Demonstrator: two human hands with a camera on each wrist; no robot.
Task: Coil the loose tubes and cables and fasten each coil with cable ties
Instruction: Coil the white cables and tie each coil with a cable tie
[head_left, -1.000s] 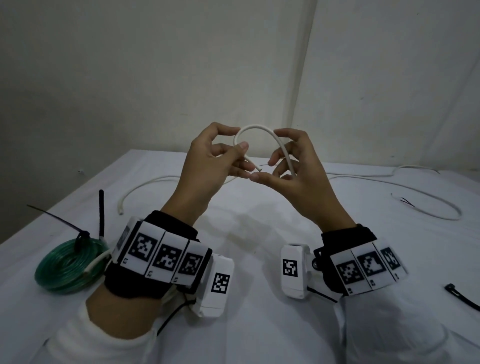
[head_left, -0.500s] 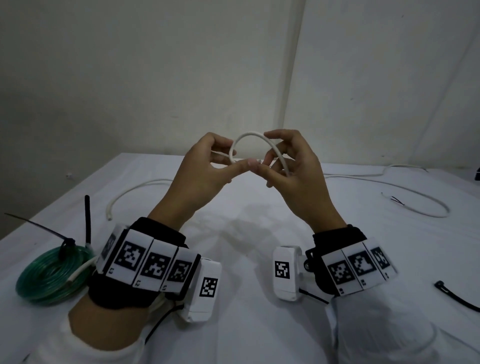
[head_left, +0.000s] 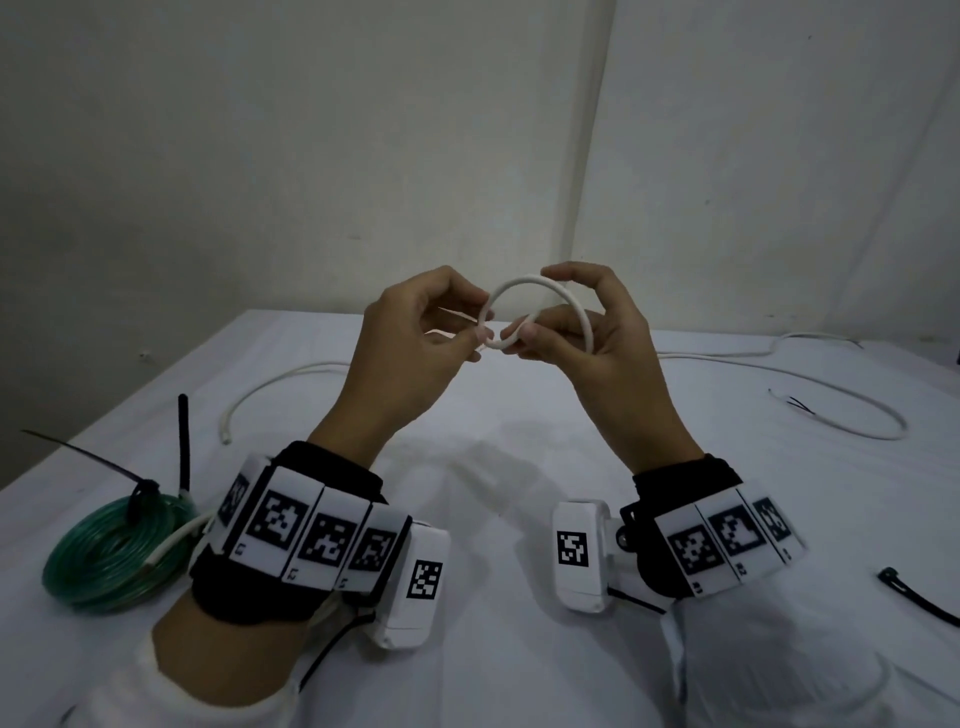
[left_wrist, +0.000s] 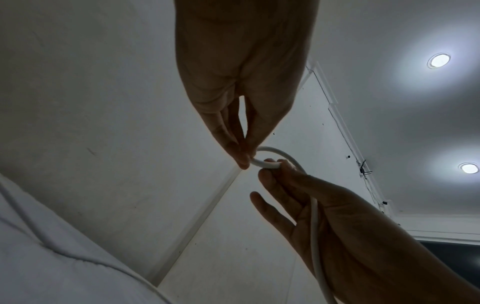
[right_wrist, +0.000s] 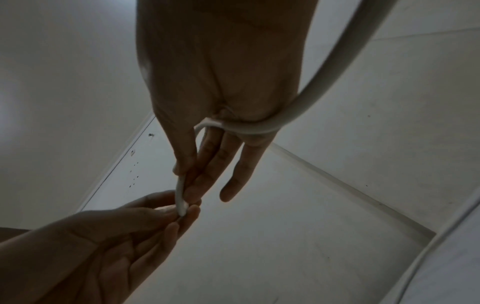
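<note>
Above table (head_left: 493, 467) | white cable (head_left: 524, 283) bent into 1 loop | left hand (head_left: 410, 343), right hand (head_left: 597, 343) pinching it

White cable (head_left: 540, 285), green tube coil (head_left: 111, 558), black ties (head_left: 917, 595)

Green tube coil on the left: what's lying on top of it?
On the green tube coil sit two fastened black cable ties and a white cable end. The left wristband hides the coil's right edge.
</note>
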